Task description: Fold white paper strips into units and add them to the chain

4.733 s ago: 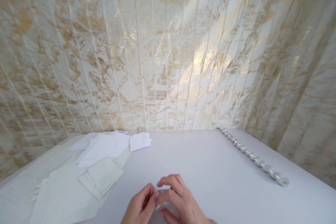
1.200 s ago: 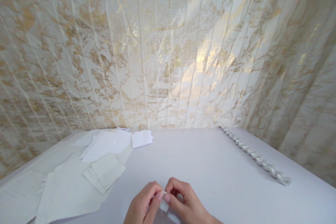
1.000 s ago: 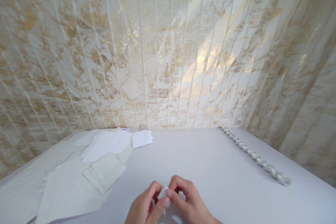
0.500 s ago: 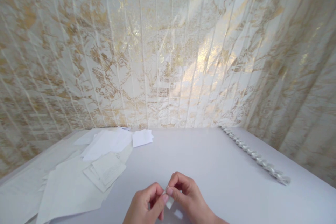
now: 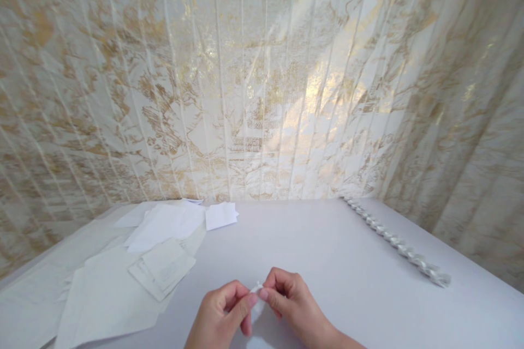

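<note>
My left hand [image 5: 221,316] and my right hand [image 5: 290,302] meet low in the middle of the view, just above the white table [image 5: 327,245]. Both pinch a small folded piece of white paper [image 5: 257,289] between thumb and fingertips, the left from one side, the right from the other. Most of the piece is hidden behind my fingers. My other fingers are curled in.
Loose white paper sheets [image 5: 110,289] and smaller folded squares [image 5: 221,215] lie spread over the table's left part. A long chain of folded silvery-white pieces [image 5: 395,242] runs along the right side. A cream and gold patterned curtain [image 5: 262,76] hangs behind.
My hands have kept working the small paper piece between the fingertips, turning it and shifting slightly. The view has moved a little. Sheets and chain lie as before.
</note>
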The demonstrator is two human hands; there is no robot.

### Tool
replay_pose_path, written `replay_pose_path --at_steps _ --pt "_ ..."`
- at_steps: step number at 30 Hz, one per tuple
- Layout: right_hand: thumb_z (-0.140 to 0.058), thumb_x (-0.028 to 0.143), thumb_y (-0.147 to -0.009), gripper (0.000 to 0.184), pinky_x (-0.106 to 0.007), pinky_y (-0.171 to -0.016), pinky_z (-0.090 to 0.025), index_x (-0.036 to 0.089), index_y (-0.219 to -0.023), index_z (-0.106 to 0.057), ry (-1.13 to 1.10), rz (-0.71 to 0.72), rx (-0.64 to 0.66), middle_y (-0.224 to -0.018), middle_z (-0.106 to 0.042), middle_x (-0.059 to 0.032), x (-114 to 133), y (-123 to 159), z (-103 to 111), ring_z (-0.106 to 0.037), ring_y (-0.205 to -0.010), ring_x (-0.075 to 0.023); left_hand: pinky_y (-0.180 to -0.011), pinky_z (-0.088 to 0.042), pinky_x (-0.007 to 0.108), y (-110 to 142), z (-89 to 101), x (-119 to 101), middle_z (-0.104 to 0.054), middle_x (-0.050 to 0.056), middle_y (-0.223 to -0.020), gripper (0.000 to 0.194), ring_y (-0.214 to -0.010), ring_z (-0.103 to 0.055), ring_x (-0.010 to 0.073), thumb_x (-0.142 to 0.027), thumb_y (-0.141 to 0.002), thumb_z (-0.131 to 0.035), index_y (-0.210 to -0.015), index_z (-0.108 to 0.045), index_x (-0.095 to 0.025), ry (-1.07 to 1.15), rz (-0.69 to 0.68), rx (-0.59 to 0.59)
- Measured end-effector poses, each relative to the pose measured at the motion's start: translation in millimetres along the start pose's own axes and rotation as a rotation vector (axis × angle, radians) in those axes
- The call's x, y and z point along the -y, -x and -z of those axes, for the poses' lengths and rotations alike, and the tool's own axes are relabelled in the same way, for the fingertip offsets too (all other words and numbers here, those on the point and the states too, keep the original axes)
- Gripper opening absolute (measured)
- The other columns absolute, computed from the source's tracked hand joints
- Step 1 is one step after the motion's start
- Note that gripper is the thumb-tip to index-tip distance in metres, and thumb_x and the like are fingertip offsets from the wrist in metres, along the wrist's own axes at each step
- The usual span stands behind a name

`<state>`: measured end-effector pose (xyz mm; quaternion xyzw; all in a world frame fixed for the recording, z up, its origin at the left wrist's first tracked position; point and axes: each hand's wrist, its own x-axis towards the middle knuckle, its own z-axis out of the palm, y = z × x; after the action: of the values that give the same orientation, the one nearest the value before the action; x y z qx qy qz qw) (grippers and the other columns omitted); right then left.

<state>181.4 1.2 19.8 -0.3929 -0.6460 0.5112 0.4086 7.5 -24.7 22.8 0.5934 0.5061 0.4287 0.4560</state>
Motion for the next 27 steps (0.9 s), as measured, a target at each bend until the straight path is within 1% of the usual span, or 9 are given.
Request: replay_pose_path --at_steps 4,6,9,10,12,14,18,23,27 --pt "-0.071 0.068 -0.074 0.054 -0.021 -0.043 -0.021 0.017 -0.066 -0.055 -0.103 -0.031 -0.028 -0.041 -0.040 0.0097 -9 -3 2 -0.029 -0.040 -0.0060 -0.061 -0.039 0.025 -1 0.9 3 -0.065 0.000 -0.051 0.051 -0.054 -0.054 0.0149 -0.066 -0.080 -0.060 -0.059 -0.061 -0.020 0.067 -0.022 -0.003" --pt "-0.073 0.066 -0.073 0.052 -0.020 -0.041 -0.023 0.017 -0.070 -0.058 -0.191 -0.049 -0.019 -0.040 -0.045 0.0093 -12 -5 2 -0.031 -0.036 -0.0056 -0.063 -0.040 0.025 -2 3.0 5 -0.066 0.000 -0.054 0.048 -0.056 -0.055 0.0148 -0.064 -0.082 -0.059 -0.065 -0.065 -0.019 0.076 -0.040 0.014" --pt "-0.077 0.062 -0.072 0.049 -0.020 -0.043 -0.032 0.016 -0.074 -0.060 -0.308 -0.038 -0.003 -0.049 -0.061 0.0019 -13 -7 1 -0.047 -0.041 -0.0087 -0.064 -0.043 0.025 -5 6.7 8 -0.070 0.001 -0.064 0.043 -0.064 -0.058 0.0156 -0.060 -0.085 -0.060 -0.074 -0.068 -0.019 0.115 -0.055 0.053" --pt "-0.078 0.060 -0.072 0.047 -0.020 -0.045 -0.035 0.016 -0.075 -0.062 -0.333 -0.029 -0.004 -0.055 -0.066 -0.0012 -13 -7 1 -0.052 -0.045 -0.0103 -0.065 -0.044 0.025 -7 7.7 10 -0.072 0.002 -0.069 0.042 -0.067 -0.060 0.0162 -0.060 -0.084 -0.061 -0.081 -0.070 -0.019 0.148 -0.054 0.054" --pt "-0.080 0.056 -0.072 0.044 -0.021 -0.049 -0.038 0.015 -0.078 -0.065 -0.356 -0.003 -0.021 -0.063 -0.070 -0.0044 -11 -7 1 -0.058 -0.054 -0.0127 -0.068 -0.047 0.025 -9 8.8 13 -0.074 0.003 -0.078 0.043 -0.073 -0.062 0.0168 -0.061 -0.082 -0.064 -0.095 -0.069 -0.020 0.214 -0.046 0.037" --pt "-0.083 0.053 -0.070 0.042 -0.022 -0.053 -0.040 0.015 -0.081 -0.069 -0.355 0.017 -0.042 -0.065 -0.070 -0.0040 -10 -7 2 -0.059 -0.058 -0.0134 -0.073 -0.048 0.026 -10 9.2 15 -0.074 0.003 -0.085 0.045 -0.078 -0.063 0.0173 -0.061 -0.080 -0.067 -0.102 -0.068 -0.021 0.248 -0.036 0.024" --pt "-0.086 0.050 -0.068 0.040 -0.025 -0.059 -0.042 0.017 -0.086 -0.072 -0.369 0.031 -0.027 -0.069 -0.069 -0.0020 -10 -6 4 -0.057 -0.061 -0.0129 -0.078 -0.048 0.027 -10 9.4 19 -0.072 0.003 -0.088 0.043 -0.086 -0.064 0.0196 -0.059 -0.079 -0.069 -0.098 -0.068 -0.020 0.242 -0.045 0.007" --pt "-0.087 0.046 -0.068 0.036 -0.021 -0.054 -0.037 0.017 -0.084 -0.072 -0.390 0.042 0.008 -0.064 -0.061 0.0027 -11 -5 3 -0.048 -0.056 -0.0090 -0.080 -0.046 0.028 -7 8.2 16 -0.069 0.003 -0.088 0.041 -0.087 -0.062 0.0204 -0.058 -0.079 -0.069 -0.096 -0.068 -0.020 0.218 -0.079 -0.005" --pt "-0.087 0.048 -0.068 0.038 -0.020 -0.054 -0.038 0.016 -0.082 -0.071 -0.377 0.028 0.023 -0.064 -0.058 0.0030 -10 -4 2 -0.047 -0.056 -0.0088 -0.084 -0.045 0.028 -4 8.1 12 -0.069 0.001 -0.088 0.035 -0.088 -0.063 0.0205 -0.054 -0.082 -0.066 -0.093 -0.069 -0.022 0.123 -0.138 -0.035"
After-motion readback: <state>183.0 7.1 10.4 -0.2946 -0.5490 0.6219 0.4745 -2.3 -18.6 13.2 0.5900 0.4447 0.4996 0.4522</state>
